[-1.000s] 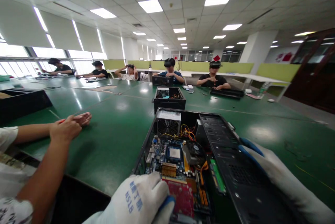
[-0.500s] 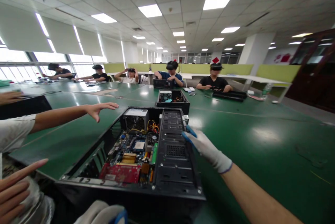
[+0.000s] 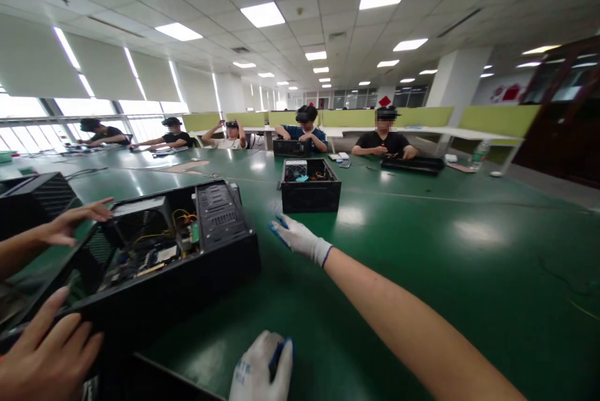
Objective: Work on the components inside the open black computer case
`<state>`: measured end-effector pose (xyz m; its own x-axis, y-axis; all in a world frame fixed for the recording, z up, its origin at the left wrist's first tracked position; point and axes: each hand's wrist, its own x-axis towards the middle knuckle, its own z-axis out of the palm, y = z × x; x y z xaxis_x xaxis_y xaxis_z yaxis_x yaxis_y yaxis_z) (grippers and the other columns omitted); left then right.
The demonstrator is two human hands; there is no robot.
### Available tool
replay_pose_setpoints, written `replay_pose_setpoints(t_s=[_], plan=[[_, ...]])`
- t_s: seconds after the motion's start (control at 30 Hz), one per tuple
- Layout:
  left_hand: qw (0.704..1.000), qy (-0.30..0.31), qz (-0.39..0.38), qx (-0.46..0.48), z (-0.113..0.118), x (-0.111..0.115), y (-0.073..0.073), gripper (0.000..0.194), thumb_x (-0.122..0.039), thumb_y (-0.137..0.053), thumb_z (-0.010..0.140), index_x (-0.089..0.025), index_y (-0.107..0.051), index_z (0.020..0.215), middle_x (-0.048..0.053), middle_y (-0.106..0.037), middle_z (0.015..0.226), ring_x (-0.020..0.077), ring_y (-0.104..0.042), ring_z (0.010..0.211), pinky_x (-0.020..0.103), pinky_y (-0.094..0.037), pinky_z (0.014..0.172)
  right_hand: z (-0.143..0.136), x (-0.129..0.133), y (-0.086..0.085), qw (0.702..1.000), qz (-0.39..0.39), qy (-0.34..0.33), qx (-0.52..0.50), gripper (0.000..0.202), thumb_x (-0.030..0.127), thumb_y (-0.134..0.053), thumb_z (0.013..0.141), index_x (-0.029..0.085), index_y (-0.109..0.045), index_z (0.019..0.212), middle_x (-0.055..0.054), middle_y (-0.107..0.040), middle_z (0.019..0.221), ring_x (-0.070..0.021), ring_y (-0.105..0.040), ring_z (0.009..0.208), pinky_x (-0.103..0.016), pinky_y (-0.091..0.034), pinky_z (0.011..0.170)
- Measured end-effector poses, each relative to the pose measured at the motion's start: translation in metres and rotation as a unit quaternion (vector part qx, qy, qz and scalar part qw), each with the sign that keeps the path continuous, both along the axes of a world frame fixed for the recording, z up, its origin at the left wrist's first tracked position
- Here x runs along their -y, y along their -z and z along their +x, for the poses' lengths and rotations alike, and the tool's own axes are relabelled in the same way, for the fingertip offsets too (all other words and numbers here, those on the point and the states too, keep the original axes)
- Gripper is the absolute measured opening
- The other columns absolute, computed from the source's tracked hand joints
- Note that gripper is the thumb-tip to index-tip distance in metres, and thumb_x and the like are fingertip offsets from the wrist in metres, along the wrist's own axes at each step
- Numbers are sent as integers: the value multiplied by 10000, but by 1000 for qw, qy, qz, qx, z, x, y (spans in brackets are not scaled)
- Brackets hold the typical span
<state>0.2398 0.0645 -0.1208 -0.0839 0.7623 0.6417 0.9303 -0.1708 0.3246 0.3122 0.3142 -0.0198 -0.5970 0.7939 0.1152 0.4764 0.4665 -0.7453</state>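
Note:
The open black computer case [image 3: 187,276] stands at the left of the green table, its power supply and circuit boards showing. My right hand [image 3: 300,237], in a white glove with blue fingertips, reaches over the table to the right of the case. Its fingers are stretched out, apart from the case and holding nothing. Low in the middle, my left hand [image 3: 262,368], gloved alike, is above the table with thumb and fingers apart and nothing visible between them. A co-worker's bare hands [image 3: 77,221] are at the case's left side.
Ahead stands a smaller open computer case [image 3: 311,193]. A dark panel edge [image 3: 164,376] shows at the bottom left, and another black case [image 3: 37,198] is at the far left. Several people sit across the green table [image 3: 422,251]. A bottle [image 3: 479,154] stands at the far right.
The large case has shifted left toward the co-worker and turned. My right hand has come off its side and moved left; my left hand has come further into view.

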Motion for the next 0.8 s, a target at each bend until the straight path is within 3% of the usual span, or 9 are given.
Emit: replay_pose_setpoints(t_s=[0.07, 0.2, 0.3, 0.4, 0.5, 0.57, 0.67, 0.73, 0.8], plan=[[1000, -8, -4, 7, -42, -2, -10, 172, -460, -573, 891, -405, -724, 954, 14, -693, 795, 255, -747, 791, 337, -648, 596, 19, -14, 4, 998, 18, 27, 49, 845, 666, -462, 929, 95, -380, 1546, -173, -702, 1224, -286, -679, 1070, -387, -499, 969], [998, -30, 11, 61, -160, -28, -55, 286, -510, -557, 893, -425, -688, 1134, -5, -653, 750, 248, -738, 808, 348, -640, 610, 56, -54, 7, 982, 80, 88, 147, 829, 532, -519, 929, 24, -327, 1555, -240, -517, 1473, -307, -545, 1308, -368, -403, 1095], [993, -37, 26, 108, -211, -62, -80, 479, -495, -334, 1004, -386, -452, 1455, -1, -639, 805, 242, -734, 926, 393, -648, 782, 72, -90, 1, 960, 136, 121, 211, 835, 500, -531, 916, 12, -313, 1558, -243, -376, 1578, -329, -382, 1443, -375, -297, 1174], [981, 16, 2, 192, -215, -76, -85, 548, -461, -105, 1050, -347, -315, 1544, 18, -679, 964, 264, -672, 1164, 443, -603, 953, 76, -127, -10, 935, 188, 148, 261, 828, 502, -528, 906, 40, -315, 1559, -233, -318, 1611, -346, -304, 1477, -424, -257, 1189], [972, 63, -23, 227, -210, -57, -83, 638, -389, 27, 1045, -323, -470, 1439, 22, -718, 1146, 255, -652, 1217, 405, -611, 945, 69, -159, -21, 914, 227, 168, 292, 818, 507, -510, 898, 56, -317, 1552, -229, -286, 1625, -356, -277, 1478, -466, -264, 1170], [977, 39, -11, 211, -212, -37, -82, 580, -381, -61, 1049, -333, -576, 1312, 7, -746, 1128, 233, -723, 1082, 353, -646, 831, 62, -175, -25, 903, 245, 173, 307, 808, 513, -498, 895, 65, -324, 1544, -221, -300, 1619, -351, -281, 1469, -473, -262, 1160], [986, -8, 10, 166, -218, -15, -85, 377, -428, -332, 987, -415, -660, 1173, -15, -743, 817, 261, -768, 892, 354, -660, 595, 54, -191, -25, 892, 261, 175, 325, 789, 503, -503, 884, 76, -345, 1528, -218, -373, 1577, -334, -319, 1441, -467, -237, 1157], [991, -26, 22, 127, -221, -12, -90, 328, -427, -441, 917, -455, -674, 1148, -3, -644, 620, 308, -765, 836, 374, -630, 469, 51, -196, -24, 886, 267, 176, 335, 760, 479, -521, 873, 73, -385, 1501, -224, -442, 1521, -334, -379, 1392, -454, -248, 1139], [995, -42, 35, 84, -226, -15, -99, 321, -426, -482, 875, -458, -677, 1129, -1, -600, 568, 304, -759, 766, 347, -593, 413, 51, -198, -23, 883, 272, 173, 342, 690, 446, -530, 872, 76, -453, 1450, -224, -513, 1449, -331, -454, 1316, -434, -292, 1096]])
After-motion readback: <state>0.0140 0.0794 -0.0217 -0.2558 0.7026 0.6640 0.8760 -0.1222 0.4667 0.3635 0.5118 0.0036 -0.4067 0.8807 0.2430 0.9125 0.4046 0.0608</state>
